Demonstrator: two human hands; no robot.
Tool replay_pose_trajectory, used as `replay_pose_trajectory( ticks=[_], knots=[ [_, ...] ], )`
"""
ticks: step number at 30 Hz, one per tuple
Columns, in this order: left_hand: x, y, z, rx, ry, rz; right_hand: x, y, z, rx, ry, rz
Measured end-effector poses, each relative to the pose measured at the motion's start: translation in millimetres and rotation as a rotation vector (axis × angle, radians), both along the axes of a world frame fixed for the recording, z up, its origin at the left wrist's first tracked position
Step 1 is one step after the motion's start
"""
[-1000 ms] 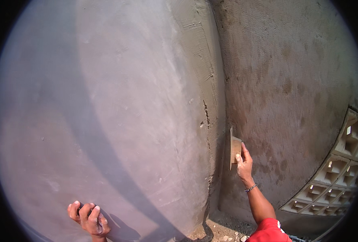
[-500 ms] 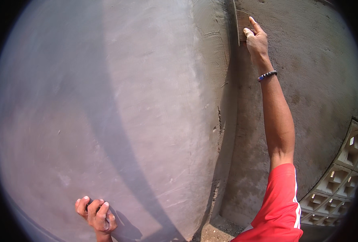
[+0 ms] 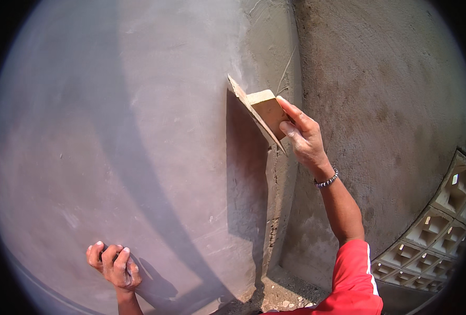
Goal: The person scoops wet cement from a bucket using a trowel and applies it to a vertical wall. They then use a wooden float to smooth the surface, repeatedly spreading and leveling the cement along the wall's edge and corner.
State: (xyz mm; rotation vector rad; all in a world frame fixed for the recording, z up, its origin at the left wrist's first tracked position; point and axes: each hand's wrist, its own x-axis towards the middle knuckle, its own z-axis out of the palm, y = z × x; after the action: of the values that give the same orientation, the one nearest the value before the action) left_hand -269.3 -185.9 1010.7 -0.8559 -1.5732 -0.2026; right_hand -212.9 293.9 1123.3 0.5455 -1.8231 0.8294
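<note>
My right hand [image 3: 305, 137] grips a wooden plastering float [image 3: 267, 113] by its handle, thumb on the near side and fingers stretched along it. The float's thin board is tilted at the edge of the smooth grey plastered wall [image 3: 180, 105]. Its upper tip is close to the wall surface; whether it touches I cannot tell. A broad dark shadow of the float falls on the wall below it. At the lower left my left hand [image 3: 116, 266] is curled closed in front of the wall. Something dark shows between its fingers, too hidden to name.
A rough plastered corner edge [image 3: 275, 210] runs down right of the smooth wall, chipped in places. Beyond it stands a second, rougher wall [image 3: 380, 105]. Hollow vent blocks [image 3: 427, 231] are set at the lower right. Rubble [image 3: 290, 294] lies at the corner's foot.
My right hand has brought the float down and left from the top of the inner corner to the smooth wall's edge, turning its board aslant. My left hand has shifted slightly up and left, still curled.
</note>
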Motion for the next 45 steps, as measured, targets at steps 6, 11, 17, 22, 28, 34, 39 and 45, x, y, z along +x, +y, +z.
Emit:
replay_pose_trajectory(
  ticks=[6, 11, 17, 22, 28, 34, 39, 45],
  knots=[
    [0.4, 0.8, 2.5, -0.018, 0.014, -0.023, 6.0, 79.5, -18.8, -0.619, 0.156, 0.028],
    [3.4, -0.7, 2.8, -0.018, 0.005, -0.026, -19.4, 74.7, 5.6, -0.518, 0.082, -0.164],
    [5.7, 5.4, 5.1, -0.02, 0.013, -0.007, -14.6, 24.7, -47.6, -0.262, 0.105, -0.051],
    [6.9, 4.5, 6.1, -0.028, 0.008, -0.006, 9.3, -13.4, -129.7, -0.355, -0.152, 0.143],
    [6.4, 5.4, 9.1, -0.03, 0.02, -0.013, 4.6, 28.7, -132.9, -0.755, 0.085, 0.058],
    [5.6, 7.3, 5.6, -0.03, 0.028, 0.019, -30.2, -13.8, -144.7, -0.246, 0.245, -0.418],
    [5.0, 1.3, 5.8, -0.057, 0.053, 0.031, 9.4, -43.9, -171.8, -0.211, 0.091, -0.095],
    [3.3, 2.8, 5.6, -0.053, 0.03, 0.037, 3.1, 53.8, -151.8, -0.771, 0.104, -0.033]
  ],
)
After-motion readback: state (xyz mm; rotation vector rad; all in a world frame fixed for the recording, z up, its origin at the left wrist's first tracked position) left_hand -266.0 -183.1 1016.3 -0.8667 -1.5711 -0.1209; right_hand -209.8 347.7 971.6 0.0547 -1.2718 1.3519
